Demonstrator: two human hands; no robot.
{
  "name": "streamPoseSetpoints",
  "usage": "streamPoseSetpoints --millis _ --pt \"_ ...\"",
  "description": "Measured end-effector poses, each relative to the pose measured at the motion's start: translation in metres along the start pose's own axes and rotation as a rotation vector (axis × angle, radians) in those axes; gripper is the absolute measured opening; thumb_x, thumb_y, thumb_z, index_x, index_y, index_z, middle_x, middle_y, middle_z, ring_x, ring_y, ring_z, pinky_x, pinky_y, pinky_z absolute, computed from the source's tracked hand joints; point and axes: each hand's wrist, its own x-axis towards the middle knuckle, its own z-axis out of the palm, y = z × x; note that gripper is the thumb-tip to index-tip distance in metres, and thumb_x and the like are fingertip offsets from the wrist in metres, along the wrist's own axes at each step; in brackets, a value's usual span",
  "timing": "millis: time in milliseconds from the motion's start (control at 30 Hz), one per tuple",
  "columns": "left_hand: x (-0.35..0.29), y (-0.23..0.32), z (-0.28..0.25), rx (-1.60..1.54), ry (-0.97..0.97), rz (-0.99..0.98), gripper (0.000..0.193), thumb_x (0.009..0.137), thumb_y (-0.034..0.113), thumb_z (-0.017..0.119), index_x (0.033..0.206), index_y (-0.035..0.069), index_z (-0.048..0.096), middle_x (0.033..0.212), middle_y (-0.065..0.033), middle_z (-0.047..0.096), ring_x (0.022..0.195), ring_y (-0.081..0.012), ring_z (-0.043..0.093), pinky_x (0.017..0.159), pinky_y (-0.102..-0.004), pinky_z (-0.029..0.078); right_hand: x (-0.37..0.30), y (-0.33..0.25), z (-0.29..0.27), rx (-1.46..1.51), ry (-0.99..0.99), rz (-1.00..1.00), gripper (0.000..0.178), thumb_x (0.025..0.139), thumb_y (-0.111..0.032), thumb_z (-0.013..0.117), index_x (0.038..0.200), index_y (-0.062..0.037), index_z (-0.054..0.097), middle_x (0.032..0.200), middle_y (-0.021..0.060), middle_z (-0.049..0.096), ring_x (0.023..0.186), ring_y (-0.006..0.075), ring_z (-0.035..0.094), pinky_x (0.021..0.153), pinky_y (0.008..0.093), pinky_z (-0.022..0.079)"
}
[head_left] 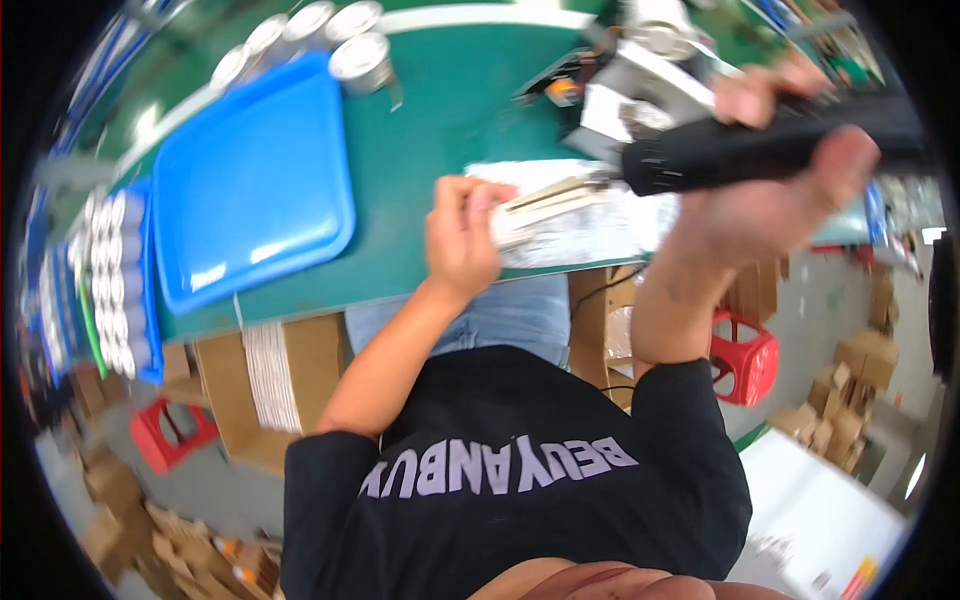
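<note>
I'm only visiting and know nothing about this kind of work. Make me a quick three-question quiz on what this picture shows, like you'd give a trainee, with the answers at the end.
1. Which hand grips the black handheld tool?
2. True or false: the blue tray lies to the left of the left hand.
3. What does the left hand hold?
A) a cardboard box
B) a pale, elongated piece
C) a roll of tape

Key:
1. The right hand.
2. True.
3. B.
</note>
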Motion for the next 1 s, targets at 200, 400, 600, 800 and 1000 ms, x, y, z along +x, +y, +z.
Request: streamPoseSetpoints --millis 200,400,600,800,1000 --pt "-0.001 0.011 -0.004 -0.039 0.036 -0.049 0.017 0.105 0.013 0.037 0.098 0.001 0.047 0.092 -0.011 0.065 0.081 -0.012 0.056 0.078 -0.0268 0.046 0.025 -0.065 -0.037 0.828 -0.348 -0.067 0.059 0.09 -0.036 0.06 0.126 0.0068 0.039 0.088 0.0121 0.053 0.076 0.0177 0.055 0.067 0.0273 0.046" --pt "0.002 0.017 -0.002 0.041 -0.065 -0.004 0.017 0.104 0.013 0.038 0.097 -0.001 0.045 0.09 -0.0168 0.069 0.084 -0.0214 0.067 0.076 -0.0317 0.051 0.07 -0.011 -0.012 -0.252 0.063 -0.43 0.03 0.097 -0.011 0.057 0.123 -0.0015 0.045 0.08 0.0038 0.055 0.054 0.0086 0.053 0.046 0.022 0.045" --pt "-0.001 0.014 -0.004 0.003 -0.063 -0.025 0.018 0.105 0.014 0.035 0.1 0.0 0.044 0.094 -0.0162 0.067 0.084 -0.0174 0.064 0.078 -0.0297 0.051 0.076 0.016 0.002 -0.392 0.161 -0.351 0.02 0.098 -0.011 0.057 0.115 -0.0044 0.049 0.077 0.0019 0.054 0.052 0.0081 0.052 0.045 0.0222 0.044" --pt "0.002 0.017 -0.001 0.082 -0.059 -0.026 0.017 0.104 0.012 0.036 0.098 -0.001 0.044 0.09 -0.0166 0.07 0.078 -0.0176 0.067 0.073 -0.0299 0.053 0.05 -0.015 -0.039 -0.086 0.073 -0.014 0.058 0.091 -0.047 0.054 0.121 0.002 0.046 0.097 0.0184 0.057 0.068 0.0195 0.054 0.06 0.0325 0.045" --pt "0.001 0.009 -0.002 0.049 -0.017 0.037 0.013 0.101 0.011 0.042 0.096 0.0 0.046 0.084 -0.0113 0.071 0.063 -0.0188 0.064 0.059 -0.0308 0.05 0.028 -0.034 0.026 0.237 0.035 -0.119 0.068 0.098 -0.06 0.037 0.099 0.0066 0.047 0.084 0.0143 0.057 0.047 0.0188 0.055 0.035 0.0247 0.048"
